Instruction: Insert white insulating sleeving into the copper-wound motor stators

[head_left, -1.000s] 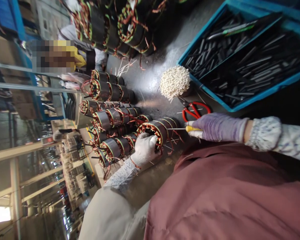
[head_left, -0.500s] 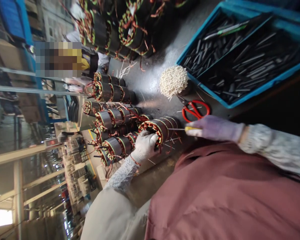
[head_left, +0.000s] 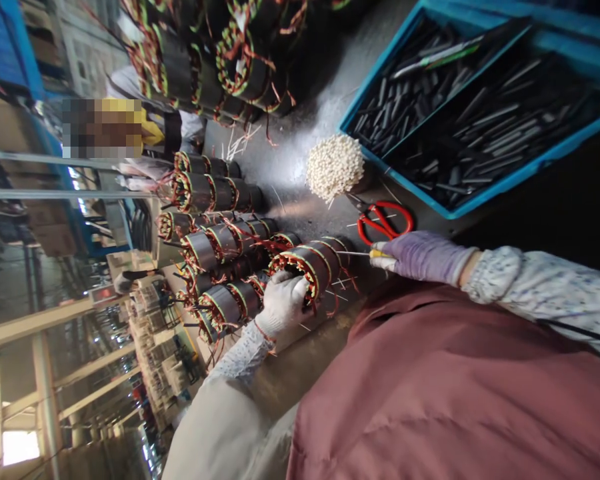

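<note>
My left hand point(head_left: 283, 301), in a white glove, grips the rim of a wound motor stator point(head_left: 315, 262) that lies on its side on the grey bench. My right hand point(head_left: 420, 256), in a purple glove, is closed on a yellow-handled tool point(head_left: 380, 254). The tool's thin metal shaft points into the near end of the stator. Red and green winding wire shows round the stator's open end under my left fingers.
Several more stators point(head_left: 215, 230) lie in rows beyond it, and a stack point(head_left: 205, 60) stands at the back. Red scissors point(head_left: 383, 220) and a bundle of white sticks point(head_left: 334, 167) lie by a blue crate point(head_left: 460, 107) of dark strips. Another person sits far left.
Both hands keep their hold. The whole view has shifted slightly left and the stator with my left hand sits a little lower.
</note>
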The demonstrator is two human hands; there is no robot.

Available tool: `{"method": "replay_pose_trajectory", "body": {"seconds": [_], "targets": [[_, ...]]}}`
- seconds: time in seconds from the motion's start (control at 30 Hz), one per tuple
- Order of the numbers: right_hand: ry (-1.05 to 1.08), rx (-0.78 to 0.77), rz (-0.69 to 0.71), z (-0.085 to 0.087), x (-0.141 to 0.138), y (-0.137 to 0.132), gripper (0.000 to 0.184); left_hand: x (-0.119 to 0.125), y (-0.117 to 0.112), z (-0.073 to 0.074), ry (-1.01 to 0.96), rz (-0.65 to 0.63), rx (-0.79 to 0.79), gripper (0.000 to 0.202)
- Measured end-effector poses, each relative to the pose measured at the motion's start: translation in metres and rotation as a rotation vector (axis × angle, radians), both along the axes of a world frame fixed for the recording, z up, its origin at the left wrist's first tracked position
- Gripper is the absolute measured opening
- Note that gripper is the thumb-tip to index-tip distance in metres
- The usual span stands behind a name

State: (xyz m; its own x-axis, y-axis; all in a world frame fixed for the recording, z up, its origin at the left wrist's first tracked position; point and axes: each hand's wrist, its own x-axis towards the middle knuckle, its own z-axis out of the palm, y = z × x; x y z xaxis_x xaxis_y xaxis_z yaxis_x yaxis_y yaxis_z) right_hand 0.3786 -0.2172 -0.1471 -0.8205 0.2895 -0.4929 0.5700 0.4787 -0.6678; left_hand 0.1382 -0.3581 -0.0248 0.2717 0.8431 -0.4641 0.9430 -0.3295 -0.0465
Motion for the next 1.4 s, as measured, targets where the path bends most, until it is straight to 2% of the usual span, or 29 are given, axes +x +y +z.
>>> {"method": "replay_pose_trajectory", "body": {"seconds": [0.2, 0.27, 0.37, 0.47, 0.57, 0.7, 0.8, 0.93, 1.03, 1.2, 1.33, 1.4], "targets": [[-0.064, 0.022, 0.147, 0.014, -0.006, 0.027, 0.042, 0.000, 0.000, 0.000, -0.035, 0.006, -0.016, 0.037], [-0.029, 0.042, 0.196, 0.019, -0.021, 0.030, 0.042, -0.002, 0.000, 0.000, -0.027, -0.001, -0.047, 0.036], [0.086, 0.070, 0.341, 0.030, -0.059, 0.030, 0.032, -0.006, -0.001, 0.000, -0.022, -0.033, -0.117, 0.038], [0.123, 0.100, 0.394, 0.039, -0.085, 0.028, 0.029, -0.009, -0.003, 0.000, -0.031, -0.054, -0.082, 0.039], [0.072, 0.102, 0.333, 0.032, -0.068, 0.024, 0.034, -0.009, -0.006, 0.000, -0.043, -0.056, -0.029, 0.035], [-0.055, -0.012, 0.107, 0.003, -0.002, 0.007, 0.045, -0.006, -0.008, 0.002, -0.056, -0.041, -0.009, 0.033], [-0.101, -0.069, -0.019, -0.019, 0.027, -0.014, 0.045, -0.002, -0.008, 0.005, -0.046, 0.000, -0.009, 0.031], [-0.113, -0.114, -0.068, -0.032, 0.018, -0.029, 0.047, 0.002, -0.010, 0.006, 0.005, 0.065, -0.034, 0.025], [-0.084, -0.140, -0.064, -0.031, 0.007, -0.026, 0.048, 0.002, -0.010, 0.006, 0.027, 0.065, -0.027, 0.022], [-0.106, -0.129, -0.031, -0.025, 0.006, -0.014, 0.046, 0.001, -0.010, 0.005, -0.013, 0.010, 0.039, 0.017], [-0.034, -0.075, 0.101, -0.024, -0.010, -0.023, 0.040, 0.001, -0.011, 0.005, -0.025, 0.018, 0.046, 0.021], [-0.033, -0.107, 0.196, -0.021, -0.025, -0.033, 0.038, 0.000, -0.012, 0.005, -0.026, 0.023, 0.032, 0.023]]}}
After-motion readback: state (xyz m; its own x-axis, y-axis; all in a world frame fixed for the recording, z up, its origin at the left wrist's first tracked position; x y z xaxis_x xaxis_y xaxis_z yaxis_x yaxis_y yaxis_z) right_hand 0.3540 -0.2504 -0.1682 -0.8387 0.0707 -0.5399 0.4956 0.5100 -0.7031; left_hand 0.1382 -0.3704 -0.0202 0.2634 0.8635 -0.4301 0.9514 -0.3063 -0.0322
